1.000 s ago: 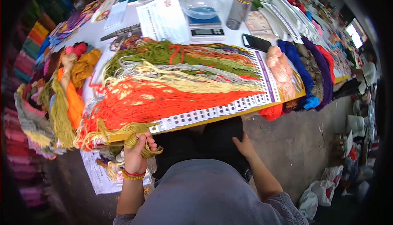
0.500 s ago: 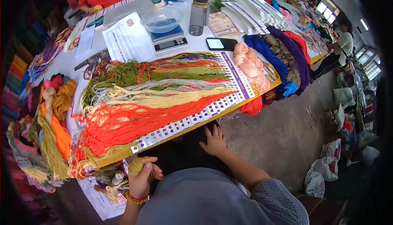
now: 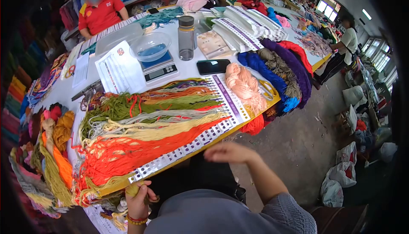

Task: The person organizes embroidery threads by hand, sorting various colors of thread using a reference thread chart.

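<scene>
My left hand [image 3: 138, 197] is below the table's near edge, closed around a bundle of olive-yellow thread [image 3: 133, 189]. My right hand [image 3: 228, 152] is in the air just past the front edge, slightly blurred, its fingers stretched to the left with nothing seen in them. On the table, a punched thread card [image 3: 183, 152] runs along the edge. Rows of thread hang from its holes: orange-red thread [image 3: 123, 159], cream thread [image 3: 162, 130], grey thread and green thread [image 3: 115, 114]. Past the card's far end lies a peach skein [image 3: 243, 85].
A digital scale [image 3: 159, 73] with a clear bowl [image 3: 150, 48], a bottle [image 3: 186, 38], a phone [image 3: 213, 67] and printed sheets [image 3: 119, 70] stand behind the threads. Blue and purple skeins [image 3: 294, 70] drape over the right corner. A person in red [image 3: 100, 12] sits across the table.
My right hand has risen from my lap to the table's edge and moved a little right. My left hand, still around the thread, has shifted slightly down and left. The view has tilted up.
</scene>
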